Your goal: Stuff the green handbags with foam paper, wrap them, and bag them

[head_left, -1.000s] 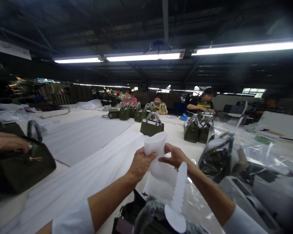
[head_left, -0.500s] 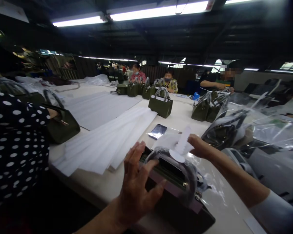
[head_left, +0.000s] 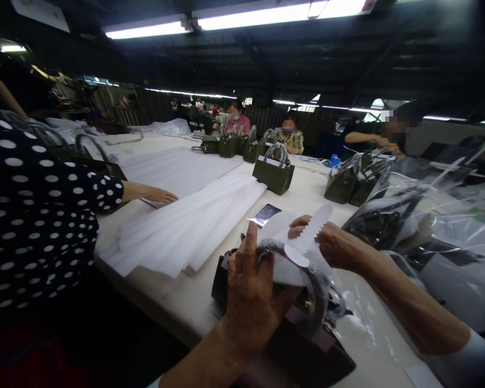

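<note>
A dark green handbag lies tilted at the table's near edge, its looped handles wrapped in clear plastic. My left hand rests across the bag's opening, fingers apart, index finger stretched up and thumb along the front rim. Above the far side of the bag, my right hand is closed on a thin white sheet, whose lower part is in the bag's mouth. A white notched strip stands up by the handles and partly covers my right fingers.
White foam sheets are fanned out on the table at left. A co-worker's hand reaches over them from a dotted sleeve. A dark phone-like slab, more green handbags and clear plastic bags lie beyond and right.
My right hand has moved toward the bag with the white sheet, which now dips into its mouth. My left hand has shifted along the opening. The co-worker's hand has left a handbag for the foam sheets.
</note>
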Demonstrator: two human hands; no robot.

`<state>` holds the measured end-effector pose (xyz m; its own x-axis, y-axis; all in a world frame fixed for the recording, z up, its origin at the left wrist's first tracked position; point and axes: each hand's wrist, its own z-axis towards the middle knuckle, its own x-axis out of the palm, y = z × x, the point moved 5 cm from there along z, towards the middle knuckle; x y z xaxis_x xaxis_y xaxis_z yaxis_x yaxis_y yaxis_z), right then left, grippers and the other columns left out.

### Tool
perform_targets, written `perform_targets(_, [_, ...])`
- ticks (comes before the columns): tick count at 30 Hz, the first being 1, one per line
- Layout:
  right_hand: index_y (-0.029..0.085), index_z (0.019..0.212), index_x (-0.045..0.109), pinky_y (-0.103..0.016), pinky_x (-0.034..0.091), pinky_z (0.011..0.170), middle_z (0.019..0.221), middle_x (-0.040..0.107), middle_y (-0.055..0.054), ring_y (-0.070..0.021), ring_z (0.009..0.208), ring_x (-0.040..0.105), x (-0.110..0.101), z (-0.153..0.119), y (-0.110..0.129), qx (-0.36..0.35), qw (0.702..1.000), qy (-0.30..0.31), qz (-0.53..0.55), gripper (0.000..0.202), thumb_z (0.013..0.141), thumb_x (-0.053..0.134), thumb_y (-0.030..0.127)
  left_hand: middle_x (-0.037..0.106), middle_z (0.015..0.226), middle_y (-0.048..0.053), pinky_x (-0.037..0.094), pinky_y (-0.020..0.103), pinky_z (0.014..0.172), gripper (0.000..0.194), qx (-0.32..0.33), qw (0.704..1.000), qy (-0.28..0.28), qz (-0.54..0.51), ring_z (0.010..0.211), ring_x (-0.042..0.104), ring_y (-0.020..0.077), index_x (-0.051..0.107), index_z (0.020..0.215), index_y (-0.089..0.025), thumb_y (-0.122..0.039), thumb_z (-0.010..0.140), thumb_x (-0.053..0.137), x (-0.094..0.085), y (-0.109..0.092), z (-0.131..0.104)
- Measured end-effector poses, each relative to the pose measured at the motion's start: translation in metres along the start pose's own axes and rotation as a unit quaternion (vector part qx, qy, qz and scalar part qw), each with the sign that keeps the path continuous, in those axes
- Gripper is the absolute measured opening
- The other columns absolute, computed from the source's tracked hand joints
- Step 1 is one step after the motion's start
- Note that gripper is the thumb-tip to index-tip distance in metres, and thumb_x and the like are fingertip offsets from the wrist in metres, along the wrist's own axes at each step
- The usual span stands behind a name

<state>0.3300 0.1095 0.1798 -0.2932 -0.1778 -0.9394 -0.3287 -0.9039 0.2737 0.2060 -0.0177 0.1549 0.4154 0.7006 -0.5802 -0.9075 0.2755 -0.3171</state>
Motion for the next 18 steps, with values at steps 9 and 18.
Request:
perform_targets(9, [0.019, 0.109, 0.056, -0.035, 0.045, 0.085, 0.116, 0.054, -0.009, -0.0233, 0.100, 0.055, -0.012, -0.020, 0.018, 0.080, 0.988, -0.133, 0.013, 0.031, 0.079, 0.049, 0.022, 0.043, 0.129, 0.011, 0.042, 0.047, 0.086, 0.016, -0.033, 0.996, -0.039, -0.073, 0.110, 0.046, 0.0298, 0.061, 0.092, -0.018, -0.026, 0.081, 0.054, 0.009, 0.007, 0.011])
perform_targets(18, [0.021, 0.118, 0.045, -0.044, 0.045, 0.080, 0.109, 0.055, -0.011, -0.0313, 0.097, 0.052, 0.044, -0.081, 0.077, 0.354, 0.910, -0.213, 0.026, 0.068, 0.061, 0.069, 0.051, 0.039, 0.133, 0.010, 0.038, 0.046, 0.095, 0.013, -0.020, 0.991, -0.038, -0.126, 0.116, 0.042, 0.0274, 0.061, 0.085, -0.018, -0.029, 0.080, 0.058, 0.013, 0.010, 0.013])
